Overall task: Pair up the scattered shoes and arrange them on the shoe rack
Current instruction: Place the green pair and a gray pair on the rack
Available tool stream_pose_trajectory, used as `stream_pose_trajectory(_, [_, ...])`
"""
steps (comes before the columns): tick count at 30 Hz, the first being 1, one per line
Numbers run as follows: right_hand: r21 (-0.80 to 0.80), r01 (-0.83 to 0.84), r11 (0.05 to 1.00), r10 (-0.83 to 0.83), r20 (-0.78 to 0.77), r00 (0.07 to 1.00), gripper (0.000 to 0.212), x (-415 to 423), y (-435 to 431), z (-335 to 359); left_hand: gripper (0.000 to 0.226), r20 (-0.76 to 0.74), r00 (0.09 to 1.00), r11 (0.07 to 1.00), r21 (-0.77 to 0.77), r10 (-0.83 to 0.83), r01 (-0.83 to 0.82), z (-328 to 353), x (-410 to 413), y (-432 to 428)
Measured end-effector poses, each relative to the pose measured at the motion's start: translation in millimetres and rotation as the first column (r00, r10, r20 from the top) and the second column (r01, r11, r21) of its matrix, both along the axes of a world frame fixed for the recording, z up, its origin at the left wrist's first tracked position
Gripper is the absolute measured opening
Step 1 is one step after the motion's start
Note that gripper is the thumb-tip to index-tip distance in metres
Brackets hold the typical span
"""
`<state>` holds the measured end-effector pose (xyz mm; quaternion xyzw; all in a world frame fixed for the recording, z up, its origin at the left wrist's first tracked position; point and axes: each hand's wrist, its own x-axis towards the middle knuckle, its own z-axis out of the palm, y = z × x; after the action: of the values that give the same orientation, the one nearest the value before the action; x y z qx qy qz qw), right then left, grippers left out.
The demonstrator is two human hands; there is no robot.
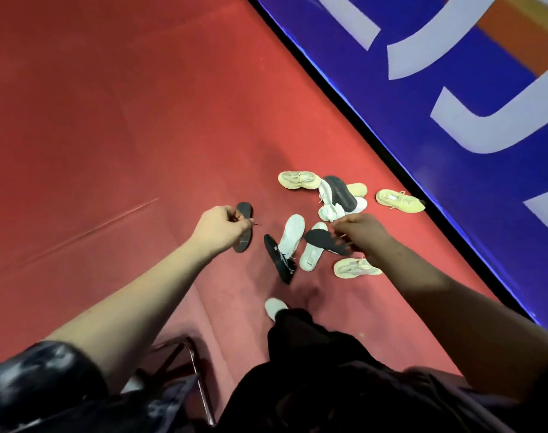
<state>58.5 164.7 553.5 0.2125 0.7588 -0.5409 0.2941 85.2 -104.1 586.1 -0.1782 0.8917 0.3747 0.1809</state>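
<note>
My left hand [220, 229] is shut on a black shoe [244, 223], held sole outward above the red floor. My right hand [358, 234] grips another black shoe [324, 242] by its upper or lace. On the floor between them lie a third black shoe [279, 259] and two white shoes [293, 232] [311, 256]. Beyond my right hand sits a heap with a dark-soled white shoe [341, 192]. Pale yellow sneakers lie at the far side [299, 179], the far right [399, 200] and beside my right wrist [352, 267].
A blue banner wall [454, 120] runs diagonally along the right, its black base edge right beside the shoes. A metal rack frame [194, 364] shows at the bottom left near my legs. My own white-shod foot [274, 307] stands just before the shoes. Red carpet [110, 120] stretches left.
</note>
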Motion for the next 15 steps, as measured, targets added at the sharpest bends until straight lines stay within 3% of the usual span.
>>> stream_pose_trajectory(10, [0.032,0.264,0.964,-0.266,0.109,0.958,0.007,-131,-66,-46,0.017,0.082,0.968,0.97,-0.045,-0.236,0.241,-18,-181,-77])
stream_pose_trajectory(15, [0.013,0.377,0.926,-0.374,0.171,0.912,0.016,-184,-93,-60,0.02,0.138,0.931,0.936,-0.046,-0.339,0.348,-44,-264,-108])
